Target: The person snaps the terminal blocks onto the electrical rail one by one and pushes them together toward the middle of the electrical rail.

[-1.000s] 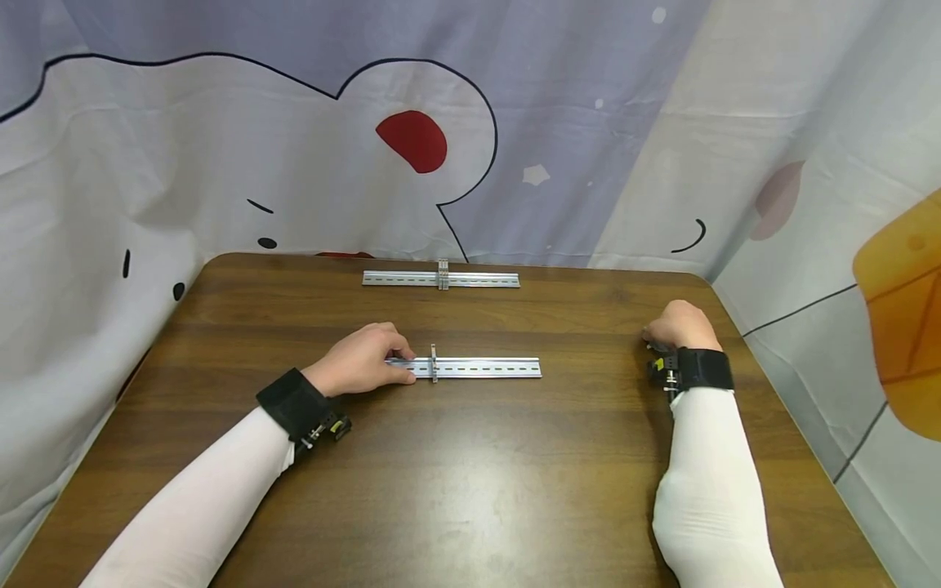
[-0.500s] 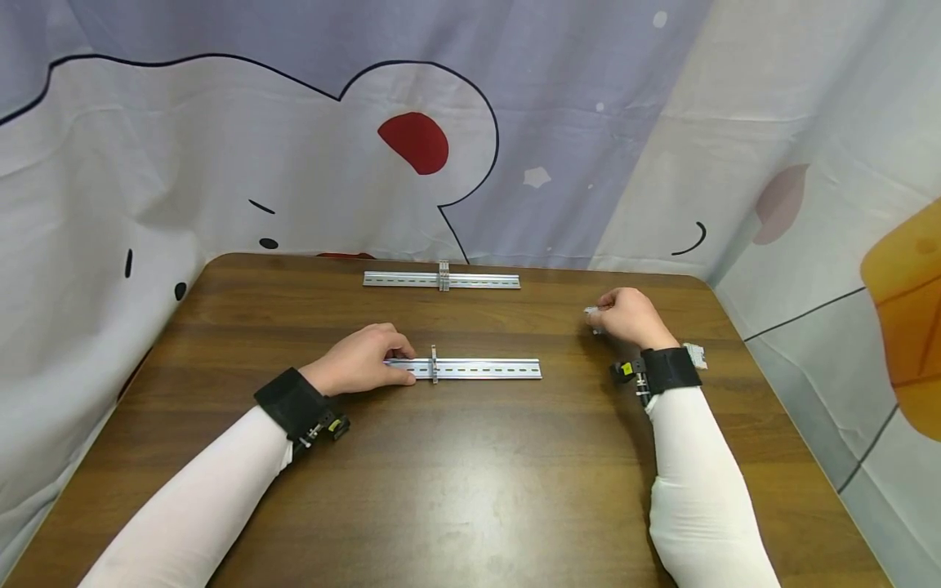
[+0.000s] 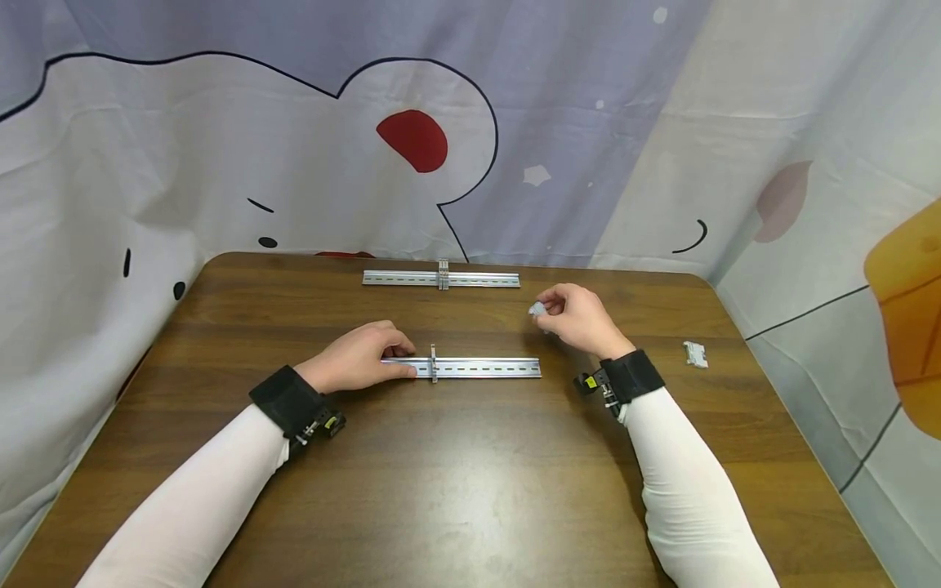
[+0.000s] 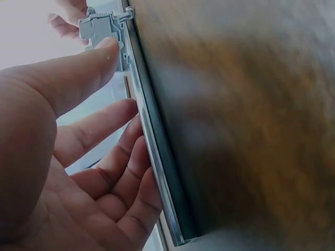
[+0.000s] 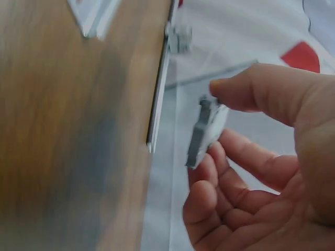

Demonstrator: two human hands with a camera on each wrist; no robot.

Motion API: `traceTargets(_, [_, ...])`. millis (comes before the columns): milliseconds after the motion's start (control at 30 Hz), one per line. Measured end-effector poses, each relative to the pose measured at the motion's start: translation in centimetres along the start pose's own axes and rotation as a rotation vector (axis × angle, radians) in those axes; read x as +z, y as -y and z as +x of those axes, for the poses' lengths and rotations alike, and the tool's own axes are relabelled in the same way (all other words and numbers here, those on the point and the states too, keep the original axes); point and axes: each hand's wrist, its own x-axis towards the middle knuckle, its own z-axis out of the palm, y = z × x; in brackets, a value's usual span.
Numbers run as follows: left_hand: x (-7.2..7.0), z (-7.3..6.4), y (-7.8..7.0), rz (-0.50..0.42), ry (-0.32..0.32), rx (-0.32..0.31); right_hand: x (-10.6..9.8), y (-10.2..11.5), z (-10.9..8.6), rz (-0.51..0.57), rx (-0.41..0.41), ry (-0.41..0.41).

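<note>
My left hand [image 3: 363, 359] grips the left end of a slotted metal DIN rail [image 3: 488, 368] lying across the middle of the table. Just past its fingertips, a thin grey terminal block [image 4: 102, 29] stands upright on that rail. In the left wrist view the thumb overlaps this block, and the other fingers lie along the rail's edge. Right of the rail and behind it, my right hand [image 3: 584, 320] pinches another grey terminal block [image 5: 201, 133] between thumb and fingers, held above the table.
Along the back edge lies a second DIN rail [image 3: 481, 280] with several terminal blocks [image 3: 443, 275] clipped side by side. A loose pale terminal block [image 3: 695, 354] rests on the wooden table [image 3: 470, 490] at the right. A patterned curtain [image 3: 559, 163] hangs behind.
My right hand has moved left from the right side of the table with the terminal block, uncovering the loose block there. The left hand stays on the rail.
</note>
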Motion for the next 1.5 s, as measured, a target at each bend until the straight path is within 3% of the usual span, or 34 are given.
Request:
traceTargets(333, [-0.5, 0.1, -0.4, -0.050, -0.080, -0.061, 3.2, 3.0, -0.7, 0.040, -0.273, -0.012])
traceTargets(500, [-0.6, 0.2, -0.9, -0.183, -0.127, -0.099, 4.6, 4.7, -1.2, 0.062, -0.400, -0.026])
traceTargets(700, [-0.5, 0.4, -2.1, -0.343, -0.157, -0.085, 6.2, 6.5, -1.8, 0.093, -0.527, -0.060])
traceTargets(1033, [-0.1, 0.4, -3.0, -0.503, -0.103, -0.114, 8.3, 8.1, -2.6, 0.112, -0.645, -0.045])
traceTargets(1500, [0.3, 0.5, -3.6, -0.530, -0.048, -0.097, 9.0, 9.1, -3.3, 0.068, -0.685, -0.016])
